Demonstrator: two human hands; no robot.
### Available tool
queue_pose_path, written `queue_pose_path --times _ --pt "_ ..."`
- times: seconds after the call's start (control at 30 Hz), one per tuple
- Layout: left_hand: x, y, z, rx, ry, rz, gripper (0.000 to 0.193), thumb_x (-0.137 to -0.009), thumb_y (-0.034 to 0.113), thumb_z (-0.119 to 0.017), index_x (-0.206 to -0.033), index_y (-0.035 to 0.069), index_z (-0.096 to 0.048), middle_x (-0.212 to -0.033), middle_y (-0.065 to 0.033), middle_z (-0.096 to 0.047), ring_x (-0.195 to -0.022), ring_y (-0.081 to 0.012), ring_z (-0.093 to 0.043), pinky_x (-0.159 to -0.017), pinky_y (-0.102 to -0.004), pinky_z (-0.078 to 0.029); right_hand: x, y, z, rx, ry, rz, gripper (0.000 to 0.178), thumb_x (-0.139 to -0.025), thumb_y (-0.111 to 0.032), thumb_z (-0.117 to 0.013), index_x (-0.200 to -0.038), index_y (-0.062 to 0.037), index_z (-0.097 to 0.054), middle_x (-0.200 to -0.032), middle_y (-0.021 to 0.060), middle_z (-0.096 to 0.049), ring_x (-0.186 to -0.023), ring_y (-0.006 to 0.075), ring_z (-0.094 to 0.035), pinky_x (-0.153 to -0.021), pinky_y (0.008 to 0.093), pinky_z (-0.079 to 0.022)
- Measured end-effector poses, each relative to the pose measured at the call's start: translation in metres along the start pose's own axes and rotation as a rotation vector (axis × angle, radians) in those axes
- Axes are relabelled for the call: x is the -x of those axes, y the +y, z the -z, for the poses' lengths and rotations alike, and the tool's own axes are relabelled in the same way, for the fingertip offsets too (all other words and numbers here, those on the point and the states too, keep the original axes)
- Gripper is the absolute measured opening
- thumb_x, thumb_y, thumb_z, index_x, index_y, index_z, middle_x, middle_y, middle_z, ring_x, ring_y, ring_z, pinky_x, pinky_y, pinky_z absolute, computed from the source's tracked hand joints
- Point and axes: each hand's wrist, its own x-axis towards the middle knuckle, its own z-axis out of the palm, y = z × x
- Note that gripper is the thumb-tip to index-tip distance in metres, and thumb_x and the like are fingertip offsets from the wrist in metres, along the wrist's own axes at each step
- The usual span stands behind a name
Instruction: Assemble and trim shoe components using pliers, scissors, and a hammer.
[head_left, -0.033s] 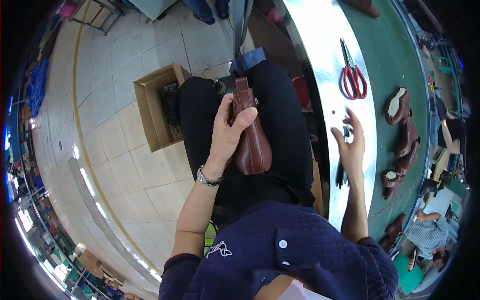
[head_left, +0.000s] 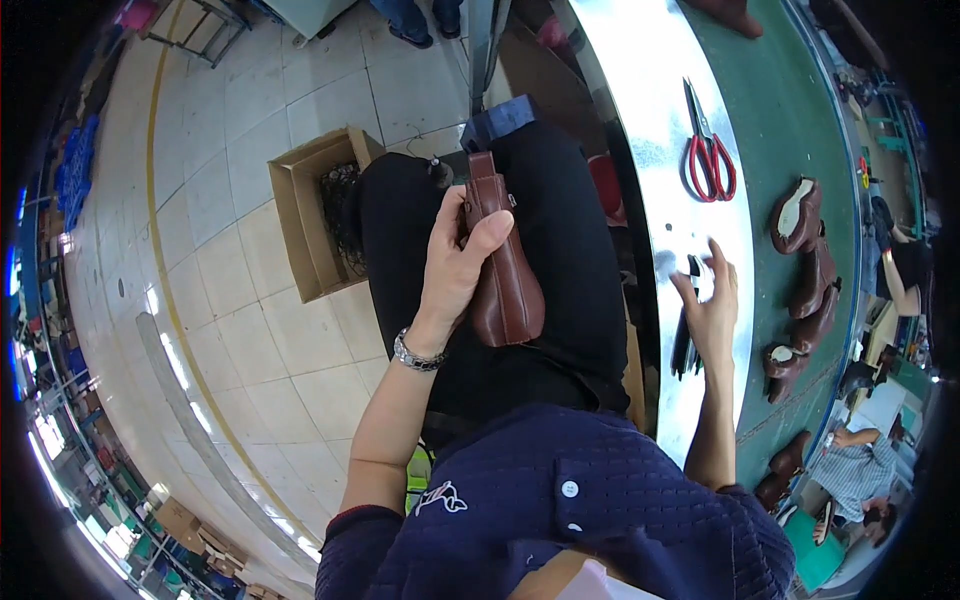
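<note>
Over my lap, my left hand [head_left: 462,255] is closed round a brown leather shoe [head_left: 512,300], its thumb pressed on the upper. The shoe's rounded end points toward me, and a narrow tab stands up at the far end. To the right, my right hand [head_left: 712,308] is over a shiny metal ledge [head_left: 660,130], thumb and fingers apart. Between and beneath those fingers are slim dark tools [head_left: 684,352], partly hidden by the hand; their kind is not clear. Farther up the ledge lie red-handled scissors [head_left: 710,165].
Several brown shoes [head_left: 815,292] lie on the green belt [head_left: 745,90] beyond the ledge. An open cardboard box [head_left: 292,215] with dark stringy material stands on the floor by my left leg. A blue block [head_left: 497,122] is just past my knees. Other people are across the belt.
My right hand has shifted slightly toward me and to the right, with its fingers lower around the dark tools. The left hand and the shoe have hardly moved.
</note>
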Motion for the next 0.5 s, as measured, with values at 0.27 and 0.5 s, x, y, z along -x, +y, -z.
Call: queue_pose_path --times 0.27,0.5 --pt "-0.003 -0.004 -0.006 -0.024 -0.022 -0.007 0.046 -0.084 0.038 -0.073 -0.111 0.007 -0.051 -0.096 -0.002 -0.056 -0.085 -0.0085 -0.054 -0.078 -0.0254 -0.046 0.041 0.059 -0.026 0.147 -0.062 -0.008 0.049 -0.098 -0.021 -0.053 -0.141 0.0005 -0.043 -0.102 0.0202 -0.055 -0.099 0.0308 -0.055 -0.089 0.0429 -0.045" --pt "0.01 -0.006 -0.002 -0.027 -0.027 -0.085 0.046 -0.089 0.04 -0.069 -0.114 0.007 -0.051 -0.098 -0.0014 -0.056 -0.085 -0.0078 -0.053 -0.079 -0.0241 -0.045 0.002 -0.055 0.02 -1.11 -0.919 -0.089 0.032 -0.103 -0.027 -0.046 -0.11 0.0011 -0.059 -0.084 0.0074 -0.062 -0.078 0.016 -0.062 -0.076 0.0305 -0.05"
